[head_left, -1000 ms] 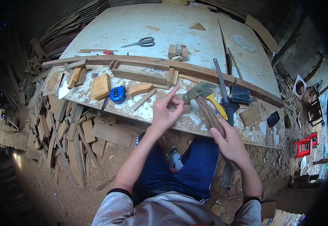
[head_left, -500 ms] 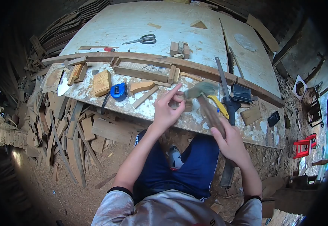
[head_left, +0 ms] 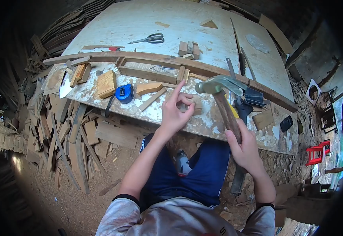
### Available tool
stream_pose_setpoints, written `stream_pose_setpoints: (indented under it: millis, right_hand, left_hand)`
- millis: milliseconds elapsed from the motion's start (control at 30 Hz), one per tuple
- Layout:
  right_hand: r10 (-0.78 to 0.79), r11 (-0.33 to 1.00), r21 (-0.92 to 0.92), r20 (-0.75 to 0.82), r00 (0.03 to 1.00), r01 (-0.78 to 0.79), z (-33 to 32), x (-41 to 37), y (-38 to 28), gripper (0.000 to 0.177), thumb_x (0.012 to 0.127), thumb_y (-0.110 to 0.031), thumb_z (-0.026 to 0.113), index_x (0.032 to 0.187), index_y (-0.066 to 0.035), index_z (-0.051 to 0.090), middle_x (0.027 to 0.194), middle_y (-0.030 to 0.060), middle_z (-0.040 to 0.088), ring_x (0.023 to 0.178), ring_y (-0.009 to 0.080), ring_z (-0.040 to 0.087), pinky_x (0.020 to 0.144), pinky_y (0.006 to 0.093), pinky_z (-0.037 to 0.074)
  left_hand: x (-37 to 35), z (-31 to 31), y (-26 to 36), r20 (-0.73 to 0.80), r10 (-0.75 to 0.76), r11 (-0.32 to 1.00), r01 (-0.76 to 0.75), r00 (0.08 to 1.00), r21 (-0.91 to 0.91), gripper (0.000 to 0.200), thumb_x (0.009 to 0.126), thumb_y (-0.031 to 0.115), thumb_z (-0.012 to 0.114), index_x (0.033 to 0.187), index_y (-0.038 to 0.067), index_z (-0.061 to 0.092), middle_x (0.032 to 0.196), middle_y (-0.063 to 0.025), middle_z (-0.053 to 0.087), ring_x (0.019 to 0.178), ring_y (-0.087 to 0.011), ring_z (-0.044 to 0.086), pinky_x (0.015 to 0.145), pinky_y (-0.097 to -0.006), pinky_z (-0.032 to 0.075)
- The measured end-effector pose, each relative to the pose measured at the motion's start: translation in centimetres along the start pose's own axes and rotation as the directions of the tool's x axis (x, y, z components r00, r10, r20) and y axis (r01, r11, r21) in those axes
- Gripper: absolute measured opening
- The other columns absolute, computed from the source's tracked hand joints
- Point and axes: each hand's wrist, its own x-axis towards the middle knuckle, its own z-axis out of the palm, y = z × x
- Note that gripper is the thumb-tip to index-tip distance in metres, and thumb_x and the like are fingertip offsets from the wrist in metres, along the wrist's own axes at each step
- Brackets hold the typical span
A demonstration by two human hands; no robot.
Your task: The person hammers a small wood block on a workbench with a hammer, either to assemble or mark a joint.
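The right hand [head_left: 245, 151] was wrapped tight around the lower handle of the hammer [head_left: 225, 108], whose head hung over the bench's [head_left: 140, 23] near edge. The hammer looked stiff and head-heavy, so it was best gripped low. The left hand [head_left: 174, 114] was pinched shut at a small wood block [head_left: 197, 110]; what it pinched was too small to tell.

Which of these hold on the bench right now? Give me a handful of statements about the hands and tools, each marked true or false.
1. The right hand has a grip on the hammer by its wooden handle. True.
2. The hammer head rests on the small wood block. False: the head is up in the air, apart from the block.
3. The left hand pinches its fingertips together beside the small wood block. True.
4. The blue tape measure lies right of the hammer. False: it lies on the bench, left of the left hand.
5. The left hand holds the scissors. False: they lie untouched on the far side of the bench.
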Motion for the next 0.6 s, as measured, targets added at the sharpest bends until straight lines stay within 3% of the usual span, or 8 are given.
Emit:
stream_pose_setpoints:
  millis: [67, 167, 267, 367, 467, 600]
  right_hand:
    - [-0.01, 1.0, 0.004, 0.005, 1.0, 0.01, 0.1, 0.1, -0.1, 0.038, 0.106, -0.021, 0.069, 0.134, 0.004, 0.063, 0.092, 0.0275, 0.075, 0.083, 0.0477, 0.076, 0.075, 0.0498, 0.058]
    - [0.194, 0.98, -0.084, 0.171, 0.966, -0.182, -0.7, 1.0, -0.9, 0.038, 0.106, -0.02, 0.069, 0.134, 0.005, 0.062, 0.091, 0.0273, 0.075, 0.082, 0.0486, 0.075, 0.075, 0.0502, 0.057]
    - [0.103, 0.994, 0.032, 0.032, 0.994, -0.104, -0.4, 0.4, -1.1, 0.039, 0.106, -0.021, 0.069, 0.134, 0.005, 0.061, 0.089, 0.0274, 0.074, 0.08, 0.0483, 0.075, 0.073, 0.0492, 0.057]
    - [-0.019, 0.998, -0.057, -0.029, 0.999, 0.017, 0.9, -0.1, 0.7, 0.038, 0.107, -0.02, 0.069, 0.135, 0.004, 0.061, 0.084, 0.0246, 0.073, 0.076, 0.0452, 0.074, 0.07, 0.0467, 0.056]
    - [0.122, 0.992, -0.058, 0.136, 0.983, -0.115, -0.4, 0.6, -0.5, 0.039, 0.107, -0.021, 0.069, 0.136, 0.004, 0.061, 0.088, 0.0248, 0.074, 0.079, 0.0443, 0.076, 0.072, 0.0452, 0.057]
    - [0.087, 0.996, 0.007, 0.004, 0.996, -0.088, -0.2, -0.1, -0.5, 0.041, 0.107, -0.023, 0.069, 0.139, 0.001, 0.061, 0.091, 0.0242, 0.076, 0.084, 0.0405, 0.079, 0.075, 0.0456, 0.058]
  left_hand:
    - [-0.1, -0.1, -0.2, 0.007, -0.021, 1.0, 0.021, 1.0, 0.002, 0.086, 0.086, -0.003, 0.08, 0.164, 0.0, 0.045, 0.081, -0.0033, 0.074, 0.102, -0.0166, 0.077, 0.101, -0.0346, 0.058]
    - [-0.1, -0.2, 0.1, 0.009, -0.016, 1.0, 0.016, 1.0, 0.019, 0.085, 0.086, -0.003, 0.08, 0.164, 0.001, 0.046, 0.081, -0.0031, 0.073, 0.103, -0.017, 0.077, 0.101, -0.0353, 0.058]
    - [0.1, -0.1, 0.0, 0.007, -0.005, 1.0, 0.005, 1.0, 0.008, 0.084, 0.086, -0.002, 0.08, 0.163, 0.001, 0.047, 0.081, -0.0032, 0.073, 0.103, -0.017, 0.077, 0.102, -0.0358, 0.057]
    - [-0.1, -0.2, -0.1, 0.011, -0.025, 1.0, 0.025, 1.0, 0.005, 0.083, 0.086, -0.002, 0.08, 0.162, 0.001, 0.048, 0.08, -0.0031, 0.073, 0.104, -0.0173, 0.077, 0.103, -0.036, 0.057]
    - [0.0, -0.3, 0.2, 0.011, -0.025, 1.0, 0.025, 1.0, 0.005, 0.082, 0.086, -0.002, 0.08, 0.162, 0.0, 0.048, 0.08, -0.0031, 0.074, 0.107, -0.018, 0.078, 0.104, -0.0363, 0.057]
    - [0.0, -0.3, 0.0, 0.015, -0.001, 1.0, 0.0, 1.0, 0.021, 0.082, 0.087, -0.001, 0.08, 0.162, 0.0, 0.048, 0.081, -0.0034, 0.075, 0.111, -0.0192, 0.078, 0.105, -0.0372, 0.057]
